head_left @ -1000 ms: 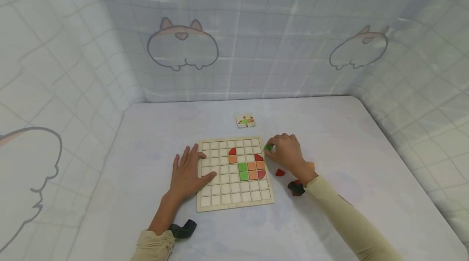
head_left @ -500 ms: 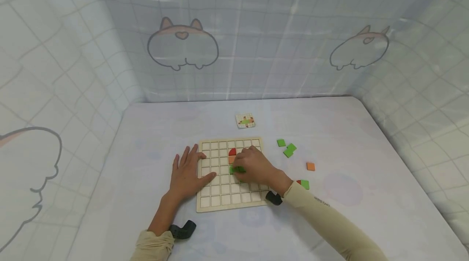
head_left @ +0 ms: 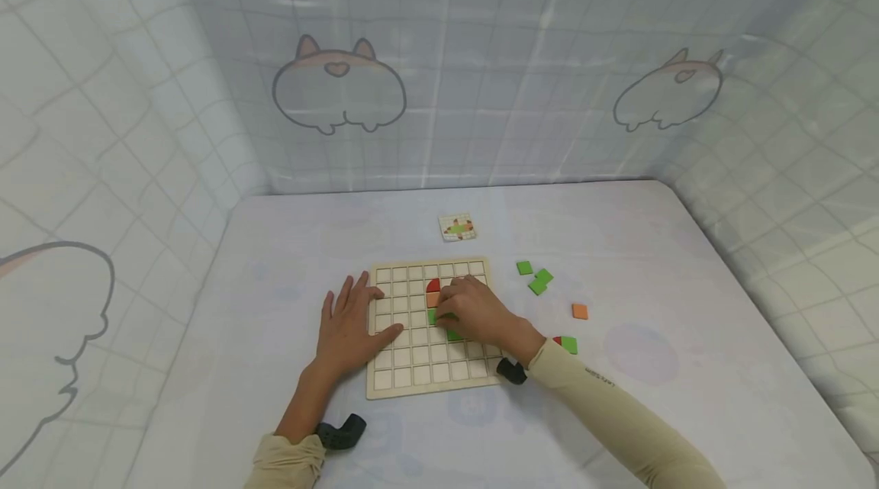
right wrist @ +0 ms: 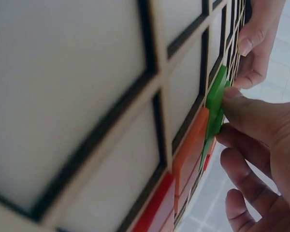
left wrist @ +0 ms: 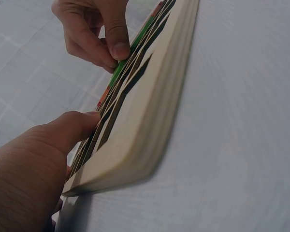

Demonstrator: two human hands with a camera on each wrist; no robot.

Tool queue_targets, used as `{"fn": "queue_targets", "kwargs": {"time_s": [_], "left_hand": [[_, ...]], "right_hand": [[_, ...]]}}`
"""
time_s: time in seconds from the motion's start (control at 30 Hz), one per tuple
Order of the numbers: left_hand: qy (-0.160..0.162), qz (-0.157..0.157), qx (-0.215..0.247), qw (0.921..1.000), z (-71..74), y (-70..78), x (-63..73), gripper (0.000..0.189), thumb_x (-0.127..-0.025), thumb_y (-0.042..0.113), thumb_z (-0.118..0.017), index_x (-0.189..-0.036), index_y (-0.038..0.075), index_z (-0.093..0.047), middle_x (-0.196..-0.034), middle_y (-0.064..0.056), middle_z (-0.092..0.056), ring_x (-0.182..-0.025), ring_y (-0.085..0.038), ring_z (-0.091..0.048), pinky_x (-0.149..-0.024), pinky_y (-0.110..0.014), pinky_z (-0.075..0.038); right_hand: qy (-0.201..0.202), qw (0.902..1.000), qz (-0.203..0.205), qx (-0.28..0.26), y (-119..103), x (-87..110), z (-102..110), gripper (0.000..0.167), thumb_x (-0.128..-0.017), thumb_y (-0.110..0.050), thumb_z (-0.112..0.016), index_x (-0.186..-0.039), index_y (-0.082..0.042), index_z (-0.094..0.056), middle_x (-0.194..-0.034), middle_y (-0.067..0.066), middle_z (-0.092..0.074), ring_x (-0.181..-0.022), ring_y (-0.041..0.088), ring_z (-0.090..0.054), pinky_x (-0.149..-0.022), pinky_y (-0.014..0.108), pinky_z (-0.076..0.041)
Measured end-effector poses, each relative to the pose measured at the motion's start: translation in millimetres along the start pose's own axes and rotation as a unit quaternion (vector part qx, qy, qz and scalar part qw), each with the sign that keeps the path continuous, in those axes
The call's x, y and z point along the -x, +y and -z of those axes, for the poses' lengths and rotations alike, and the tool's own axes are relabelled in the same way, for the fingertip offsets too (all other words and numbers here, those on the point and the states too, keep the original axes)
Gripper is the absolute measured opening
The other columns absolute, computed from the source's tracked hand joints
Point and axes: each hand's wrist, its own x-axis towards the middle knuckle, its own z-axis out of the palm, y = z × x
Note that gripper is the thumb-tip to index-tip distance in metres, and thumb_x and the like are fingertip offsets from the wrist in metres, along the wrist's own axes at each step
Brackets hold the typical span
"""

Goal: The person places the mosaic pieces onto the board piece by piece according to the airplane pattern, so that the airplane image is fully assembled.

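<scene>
My left hand (head_left: 350, 327) lies spread at the left edge of the wooden grid board (head_left: 398, 391), fingers straight, its thumb over the cells. Over the middle of the board my right hand (head_left: 476, 312) pinches a green square tile (head_left: 432, 316) between thumb and forefinger, low at the cells. In the right wrist view the thumb presses close to green tiles (right wrist: 215, 92), beside orange tiles (right wrist: 189, 142) and a red piece (right wrist: 154, 205). Left of the right hand, a red quarter-round piece (head_left: 433, 285) and an orange tile (head_left: 433, 300) sit in cells. The right hand hides several other pieces.
A small pattern card (head_left: 457, 227) lies behind the board. To the right are loose green tiles (head_left: 538, 286), an orange tile (head_left: 580, 311), and a green tile (head_left: 569, 345) beside a partly hidden red piece. Grid-patterned curtains (head_left: 481, 92) surround the table.
The right hand has moved left from beside the board onto its middle with the green tile, uncovering loose tiles at the right. Since half a second ago it has barely moved. The left hand stays put.
</scene>
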Motion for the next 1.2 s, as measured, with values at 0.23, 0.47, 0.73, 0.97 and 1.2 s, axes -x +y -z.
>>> {"fn": "queue_targets", "kwargs": {"time_s": [0.23, 0.47, 0.73, 0.97, 1.2], "left_hand": [[0.002, 0.002, 0.000, 1.0000, -0.1, 1.9, -0.6, 0.066, -0.081, 0.063, -0.068, -0.124, 0.017, -0.052, -0.161, -0.013, -0.019, -0.149, -0.032, -0.005, -0.114, -0.057, 0.002], [0.002, -0.004, 0.004, 1.0000, -1.2, 2.1, -0.7, 0.066, -0.081, 0.062, -0.068, -0.125, 0.016, -0.052, -0.161, -0.013, -0.019, -0.149, -0.032, -0.006, -0.114, -0.058, 0.001], [0.003, -0.002, 0.003, 1.0000, 0.7, 0.6, -0.9, 0.065, -0.081, 0.061, -0.069, -0.125, 0.017, -0.052, -0.161, -0.013, -0.019, -0.149, -0.032, -0.006, -0.114, -0.057, 0.002], [0.005, 0.001, 0.007, 1.0000, 1.0, 1.1, -1.9, 0.064, -0.080, 0.058, -0.071, -0.124, 0.016, -0.051, -0.161, -0.013, -0.020, -0.149, -0.032, -0.006, -0.114, -0.057, 0.002], [0.006, 0.001, 0.008, 1.0000, -0.7, 1.0, -2.1, 0.063, -0.080, 0.057, -0.071, -0.123, 0.016, -0.051, -0.161, -0.014, -0.020, -0.149, -0.032, -0.007, -0.114, -0.057, 0.002]], "right_hand": [[0.010, 0.9997, -0.001, 0.023, -2.2, 1.0, 0.7, 0.006, -0.082, -0.024, -0.083, -0.086, -0.023, -0.079, -0.082, -0.012, -0.066, -0.079, 0.008, -0.059, -0.071, 0.027, -0.040], [0.033, 0.9992, -0.017, -0.011, 6.5, 13.5, 6.2, 0.007, -0.081, -0.018, -0.083, -0.086, -0.021, -0.078, -0.086, -0.011, -0.067, -0.081, 0.009, -0.058, -0.074, 0.031, -0.045], [0.071, 0.9902, -0.108, -0.052, 33.0, 44.1, 21.0, 0.009, -0.080, -0.014, -0.083, -0.087, -0.014, -0.078, -0.087, -0.007, -0.069, -0.081, 0.013, -0.061, -0.071, 0.032, -0.047], [0.060, 0.9773, -0.202, 0.023, 61.0, 71.3, 27.2, 0.013, -0.081, -0.017, -0.082, -0.093, -0.014, -0.078, -0.100, 0.001, -0.070, -0.094, 0.023, -0.062, -0.080, 0.041, -0.050], [0.048, 0.9592, -0.276, 0.038, 78.1, 79.0, 33.1, 0.025, -0.082, -0.016, -0.080, -0.105, -0.008, -0.076, -0.113, 0.010, -0.067, -0.103, 0.032, -0.058, -0.085, 0.048, -0.050]]}}
